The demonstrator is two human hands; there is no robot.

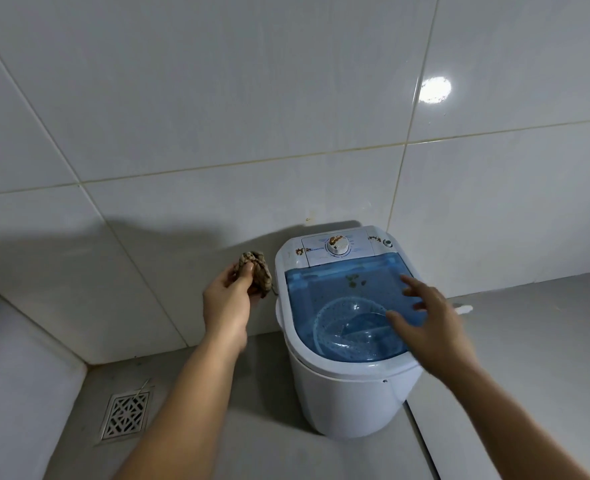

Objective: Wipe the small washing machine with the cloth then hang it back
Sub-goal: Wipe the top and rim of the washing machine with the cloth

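Note:
The small white washing machine point(342, 396) stands on the floor against the tiled wall, with a clear blue lid point(338, 289) and a white dial point(336, 245) on its rear panel. Brown smears mark the dial, the panel corners and the back of the lid. My left hand point(227, 299) holds a bunched brown patterned cloth point(257, 268) just left of the machine's rear corner, apart from it. My right hand point(432, 320) hovers with fingers spread over the right side of the lid; whether it touches the lid is unclear.
A metal floor drain point(127, 415) lies at the lower left near the wall corner. White tiled walls point(217, 133) rise behind and to the left. A raised floor edge point(421, 441) runs along the machine's right side.

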